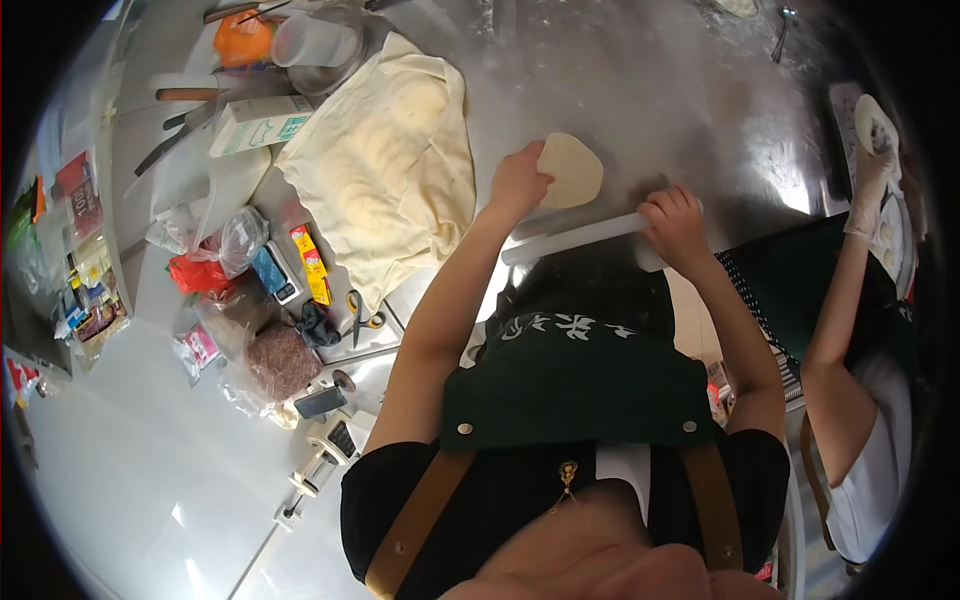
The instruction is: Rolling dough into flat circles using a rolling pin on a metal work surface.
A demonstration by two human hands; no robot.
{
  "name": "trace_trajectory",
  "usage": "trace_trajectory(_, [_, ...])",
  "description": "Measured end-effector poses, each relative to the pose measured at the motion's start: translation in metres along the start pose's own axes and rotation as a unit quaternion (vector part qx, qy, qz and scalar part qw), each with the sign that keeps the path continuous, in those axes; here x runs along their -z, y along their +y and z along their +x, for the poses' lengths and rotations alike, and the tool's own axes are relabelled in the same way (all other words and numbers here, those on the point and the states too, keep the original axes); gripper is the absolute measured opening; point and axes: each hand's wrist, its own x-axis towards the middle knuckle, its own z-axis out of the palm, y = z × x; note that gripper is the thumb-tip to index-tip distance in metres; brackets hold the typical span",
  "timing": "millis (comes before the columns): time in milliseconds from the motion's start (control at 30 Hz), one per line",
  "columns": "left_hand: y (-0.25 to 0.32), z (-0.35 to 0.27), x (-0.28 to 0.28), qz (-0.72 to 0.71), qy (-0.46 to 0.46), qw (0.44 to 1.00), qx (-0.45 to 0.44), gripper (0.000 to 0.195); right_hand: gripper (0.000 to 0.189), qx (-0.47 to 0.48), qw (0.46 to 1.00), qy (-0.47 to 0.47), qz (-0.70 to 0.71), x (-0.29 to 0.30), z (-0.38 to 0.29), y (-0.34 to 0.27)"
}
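My left hand (519, 180) grips the left edge of a flat, rounded sheet of dough (572, 171) on the steel worktop, thumb on top. Nearer to me lies a white rolling pin (574, 238), slanting slightly. My right hand (673, 225) is closed over the pin's right end; the pin's left end is free and does not touch the dough sheet. Left of my left hand a cream cloth (442, 217) is spread over rounded lumps, whose nature is hidden under it.
Scissors (361, 319), a digital scale (276, 271), a carton (259, 124), plastic bags and knives crowd the left side. At the right a co-worker's gloved hand (874, 172) holds a filled dough wrapper (874, 124) near a tray. A spoon (782, 34) lies at the far right.
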Motion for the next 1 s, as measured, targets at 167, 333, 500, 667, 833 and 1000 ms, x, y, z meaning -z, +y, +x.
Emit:
trace_trajectory(167, [-0.019,0.001,-0.008,-0.019,-0.004,1.0,-0.023,0.037,0.038,0.047,0.999,0.004,-0.003,-0.001,0.046,0.003])
trace_trajectory(333, [-0.016,0.029,-0.008,-0.092,0.014,0.995,-0.034,0.036,0.036,-0.003,0.998,0.048,-0.036,-0.034,0.081,0.004])
trace_trajectory(500, [-0.009,0.05,-0.004,-0.015,-0.078,0.997,0.005,0.035,0.043,-0.087,0.984,0.091,-0.127,-0.057,0.067,-0.009])
trace_trajectory(667, [0.001,0.058,0.002,0.04,-0.112,0.993,-0.004,0.035,0.05,-0.1,0.982,0.057,-0.149,-0.053,0.118,0.001])
trace_trajectory(833, [0.005,0.052,-0.001,0.139,-0.114,0.984,-0.013,0.033,0.054,-0.059,0.988,0.068,-0.124,-0.059,0.092,-0.004])
trace_trajectory(1000, [0.024,0.016,-0.011,0.23,-0.025,0.968,-0.093,0.029,0.047,-0.024,0.996,0.048,-0.066,-0.044,0.017,-0.014])
